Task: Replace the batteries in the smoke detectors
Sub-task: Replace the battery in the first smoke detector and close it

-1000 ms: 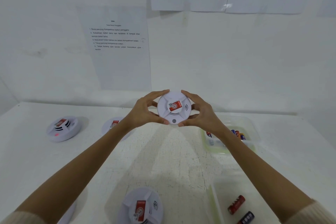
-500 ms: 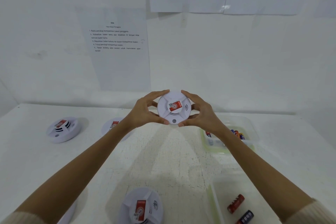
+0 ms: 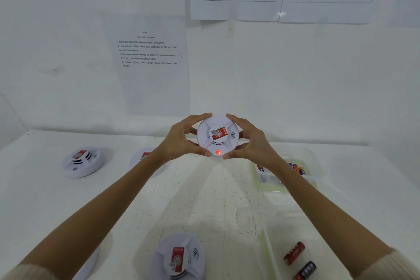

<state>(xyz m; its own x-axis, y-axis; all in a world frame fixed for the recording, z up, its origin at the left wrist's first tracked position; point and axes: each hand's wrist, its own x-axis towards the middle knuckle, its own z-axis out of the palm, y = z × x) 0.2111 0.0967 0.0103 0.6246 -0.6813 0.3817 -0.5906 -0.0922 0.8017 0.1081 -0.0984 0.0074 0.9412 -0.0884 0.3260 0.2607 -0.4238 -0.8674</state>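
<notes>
The raised smoke detector [image 3: 217, 136] is held in the air above the far middle of the white table [image 3: 216, 200], its round face turned toward the camera. The left hand [image 3: 181, 137] grips its left rim and the right hand [image 3: 252, 141] grips its right rim. Each hand is curved wide into a C, with the index finger hooked over the top edge and the thumb pressed against the bottom edge, so the disc sits clamped between the two. The two thumb tips lie close on either side of a small red light [image 3: 218, 152] glowing low on the face, and neither covers it. The other fingers reach behind the rim and are mostly hidden. A red label [image 3: 220, 133] sits at the centre of the face

On the table, a second detector [image 3: 83, 161] lies at the far left, a third detector [image 3: 145, 155] is partly hidden behind the left wrist, and a fourth detector [image 3: 179, 257] lies at the middle of the near edge. To the right, a far tray [image 3: 312, 157] holds several batteries [image 3: 296, 168], partly behind the right forearm. A near tray [image 3: 264, 241] at the near right holds a red battery [image 3: 294, 253] and a dark battery [image 3: 305, 270], just beside each other. Printed sheets [image 3: 150, 57] hang on the wall behind
</notes>
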